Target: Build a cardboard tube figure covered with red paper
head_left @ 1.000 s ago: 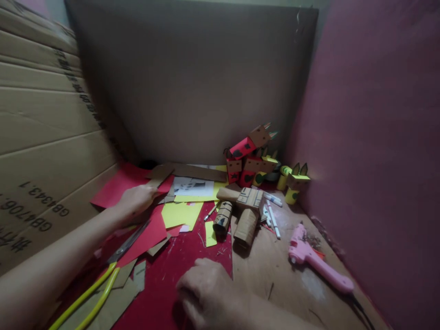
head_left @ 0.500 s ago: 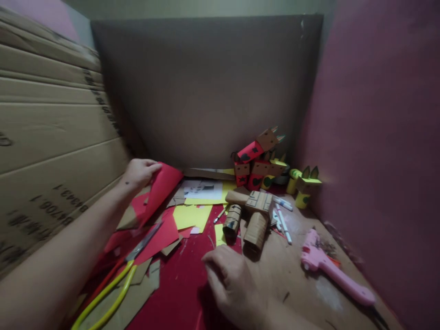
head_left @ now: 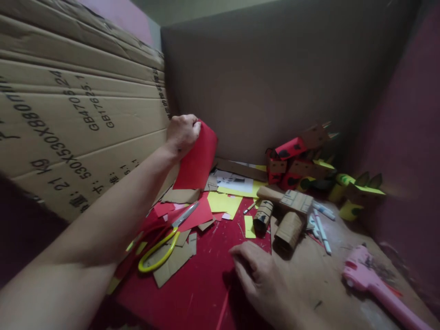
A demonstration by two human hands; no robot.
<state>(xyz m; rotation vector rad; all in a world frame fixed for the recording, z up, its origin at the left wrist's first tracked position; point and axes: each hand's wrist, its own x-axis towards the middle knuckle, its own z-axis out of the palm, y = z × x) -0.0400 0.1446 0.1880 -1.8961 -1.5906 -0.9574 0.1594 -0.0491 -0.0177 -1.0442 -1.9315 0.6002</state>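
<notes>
Gray panel [head_left: 275, 82] rises at twelve o'clock from the middle of our view, with a printed cardboard sheet [head_left: 68, 114] between nine and ten and a pink wall [head_left: 419, 123] at three. Below them spreads our red work surface [head_left: 209, 275].

At three o'clock sit small animal figures [head_left: 290, 149] in red, yellow and brown (two upright ears on the rightmost).

Just toward nine o'clock, our left hand [head_left: 183, 130] has its fingers closed on the top edge of a red sheet [head_left: 197, 162], which hangs slightly curved. Toward five, our right hand [head_left: 259, 275] is half curled, thumb and forefinger bowed with a dark gap between; we cannot tell whether its palm holds anything.

Our pink glue gun [head_left: 381, 286] lies at four o'clock, and yellow-handled scissors [head_left: 175, 229] lie between seven and eight on paper and cardboard scraps. Nearer in at four are brown cardboard rolls [head_left: 288, 231], with white markers [head_left: 322, 233] beside them. Smallest, a pencil [head_left: 250, 207] lies between four and five.
</notes>
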